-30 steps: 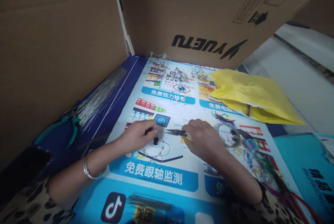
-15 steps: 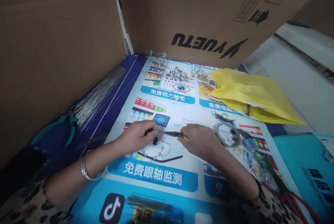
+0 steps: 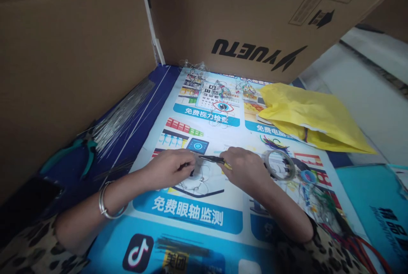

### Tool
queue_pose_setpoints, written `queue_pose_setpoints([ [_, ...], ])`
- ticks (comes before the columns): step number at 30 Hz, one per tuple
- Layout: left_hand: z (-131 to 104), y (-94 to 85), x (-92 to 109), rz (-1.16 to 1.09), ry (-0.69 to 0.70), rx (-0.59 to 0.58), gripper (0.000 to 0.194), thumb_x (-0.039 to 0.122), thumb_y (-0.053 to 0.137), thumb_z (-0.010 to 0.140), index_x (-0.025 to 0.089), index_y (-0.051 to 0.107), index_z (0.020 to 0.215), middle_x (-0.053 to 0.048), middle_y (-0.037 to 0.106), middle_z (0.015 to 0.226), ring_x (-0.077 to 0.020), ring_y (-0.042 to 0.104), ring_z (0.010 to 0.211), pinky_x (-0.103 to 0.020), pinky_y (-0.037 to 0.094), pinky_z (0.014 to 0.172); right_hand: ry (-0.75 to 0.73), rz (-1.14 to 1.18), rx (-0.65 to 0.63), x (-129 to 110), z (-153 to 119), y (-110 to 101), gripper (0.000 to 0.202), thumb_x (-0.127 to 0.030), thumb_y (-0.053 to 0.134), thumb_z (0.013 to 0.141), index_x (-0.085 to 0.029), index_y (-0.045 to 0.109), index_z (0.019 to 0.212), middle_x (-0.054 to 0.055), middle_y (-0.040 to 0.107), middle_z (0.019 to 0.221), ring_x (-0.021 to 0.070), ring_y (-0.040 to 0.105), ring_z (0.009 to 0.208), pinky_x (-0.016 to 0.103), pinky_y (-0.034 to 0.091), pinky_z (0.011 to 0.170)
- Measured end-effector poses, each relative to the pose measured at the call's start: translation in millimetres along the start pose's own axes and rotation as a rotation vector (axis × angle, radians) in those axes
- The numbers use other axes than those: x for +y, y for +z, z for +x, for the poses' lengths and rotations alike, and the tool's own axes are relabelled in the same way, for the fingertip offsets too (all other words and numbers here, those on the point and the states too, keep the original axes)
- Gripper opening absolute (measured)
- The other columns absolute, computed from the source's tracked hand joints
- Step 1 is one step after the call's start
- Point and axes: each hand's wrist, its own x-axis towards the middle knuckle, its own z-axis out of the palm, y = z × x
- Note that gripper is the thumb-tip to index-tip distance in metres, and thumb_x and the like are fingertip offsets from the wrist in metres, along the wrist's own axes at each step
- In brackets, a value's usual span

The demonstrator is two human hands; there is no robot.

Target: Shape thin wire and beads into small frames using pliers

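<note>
Black-nosed pliers with yellow handles [image 3: 213,159] are gripped in my right hand [image 3: 244,169], their tips pointing left. Those tips lie close to the fingers of my left hand [image 3: 172,167], which are pinched together. From under these fingers a thin wire strand with small beads [image 3: 200,180] loops down over the printed sheet; it appears to be held in the pinch. Whether the plier jaws bite on the wire is too small to tell. A roll of clear tape [image 3: 280,165] lies just right of my right hand.
Straight wires [image 3: 123,116] and teal-handled pliers [image 3: 87,155] lie on the left. Tangled wire pieces [image 3: 219,89] sit at the back, before a cardboard wall [image 3: 255,10]. A yellow bag [image 3: 312,112] and coloured cords [image 3: 274,143] are on the right.
The plier tips have risen slightly and now tilt up toward the left. My left hand has shifted a little right, its fingers still pinched.
</note>
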Motion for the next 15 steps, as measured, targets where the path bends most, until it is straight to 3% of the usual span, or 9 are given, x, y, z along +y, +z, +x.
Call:
queue_pose_setpoints([
  [8, -2, -4.9, 3, 0.137, 0.070, -0.073, 0.015, 0.015, 0.041, 0.082, 0.016, 0.055, 0.076, -0.001, 0.055, 0.076, -0.0124, 0.052, 0.070, -0.022, 0.035, 0.061, -0.094, 0.046, 0.114, 1, -1, 5, 0.013, -0.028, 0.054, 0.083, -0.020, 0.064, 0.086, 0.002, 0.063, 0.080, 0.0162, 0.056, 0.077, 0.027, 0.034, 0.065],
  [15, -3, -11.3, 3, 0.129, 0.075, -0.106, 0.013, 0.014, 0.043, 0.081, 0.017, 0.054, 0.076, 0.000, 0.055, 0.076, -0.0117, 0.051, 0.070, -0.021, 0.034, 0.061, -0.136, 0.077, 0.184, 4, -4, 9, 0.014, -0.028, 0.053, 0.083, -0.020, 0.064, 0.086, 0.003, 0.063, 0.078, 0.0165, 0.055, 0.076, 0.027, 0.035, 0.066],
])
